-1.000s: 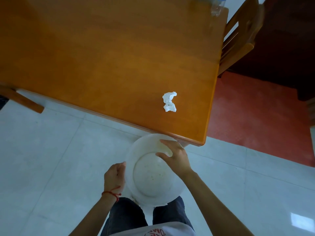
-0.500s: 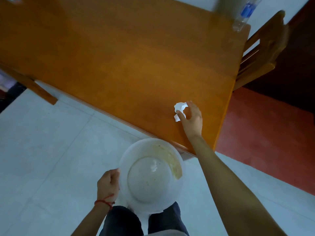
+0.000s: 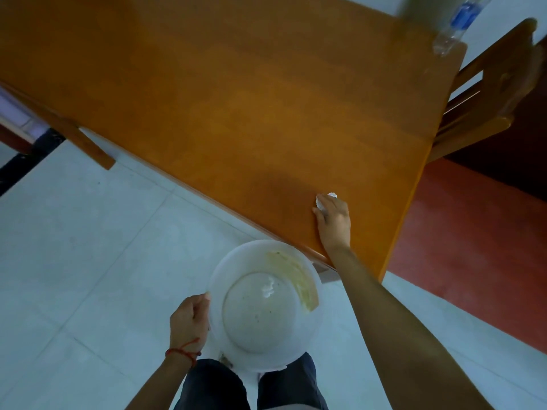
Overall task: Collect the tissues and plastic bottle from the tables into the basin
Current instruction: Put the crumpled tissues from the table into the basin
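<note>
Tissue (image 3: 321, 203) is on the table (image 3: 236, 113), near the corner closest to the person, and the right hand (image 3: 334, 223) covers most of it. Only two small white bits show past the fingers (image 3: 325, 207), which curl down on the paper and seem to pinch it against the wood, though the contact itself is hidden. The left hand (image 3: 189, 321) grips the rim of the basin (image 3: 313, 329) and holds it below the table edge, in front of the knees. One small white scrap (image 3: 268, 287) lies inside the basin, probably a tissue piece. The bottle (image 3: 453, 25) stands at the far corner of the table, well apart from both hands, and it is blurred.

The risks I see from here:
- The tissue is light and crumpled, so a weak pinch may leave a part of it on the table or drop it on the floor.
- The basin is not directly under the hand; if the tissue is released too early, it will miss the rim.
- The basin is held by one hand at one side only, so it may tilt.
- Reaching for the bottle later may knock it over the far edge.
</note>
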